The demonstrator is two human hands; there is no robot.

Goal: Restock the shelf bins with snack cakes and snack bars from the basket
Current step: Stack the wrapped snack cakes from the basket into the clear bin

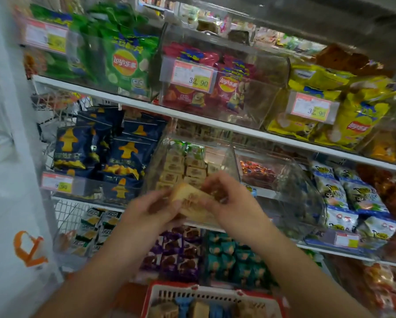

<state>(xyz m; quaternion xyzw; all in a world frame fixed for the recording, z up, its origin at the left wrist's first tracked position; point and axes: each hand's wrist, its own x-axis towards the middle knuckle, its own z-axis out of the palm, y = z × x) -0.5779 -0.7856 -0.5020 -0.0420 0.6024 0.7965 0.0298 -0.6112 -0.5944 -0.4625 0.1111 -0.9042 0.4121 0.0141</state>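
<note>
A store shelving unit (pixel 192 121) fills the view, its white shelves carrying clear plastic bins. On the upper shelf stand green Lay's bags (pixel 126 65), red Lay's bags (pixel 229 88) and yellow Lay's bags (pixel 357 120), each printed with the Lay's roundel; two price tags (pixel 193 75) read 32.90. Below left are dark blue chip bags (pixel 100 148) over a tag ending in .90; further print is too blurred to read. Right of them a clear bin (pixel 229 157) holds rows of tan wrapped snack cakes (pixel 183 168), only partly filled. Lower bins hold purple packets (pixel 174 253) and teal packets (pixel 233 255). At the bottom edge a red basket (pixel 169 292) holds more wrapped pieces.

Both hands are raised in front of the clear bin. The left hand (pixel 151 212) and right hand (pixel 229 203) pinch one snack cake pack (pixel 190 200) between them, fingers curled at its two ends, just below the bin's mouth.

The pack looks light and soft, sponge inside thin glossy film, so it likely crushes under a hard squeeze and may slip. Holding it by the ends or the sealed film edges, lightly, seems safest, then laying it flat onto the rows already there.
</note>
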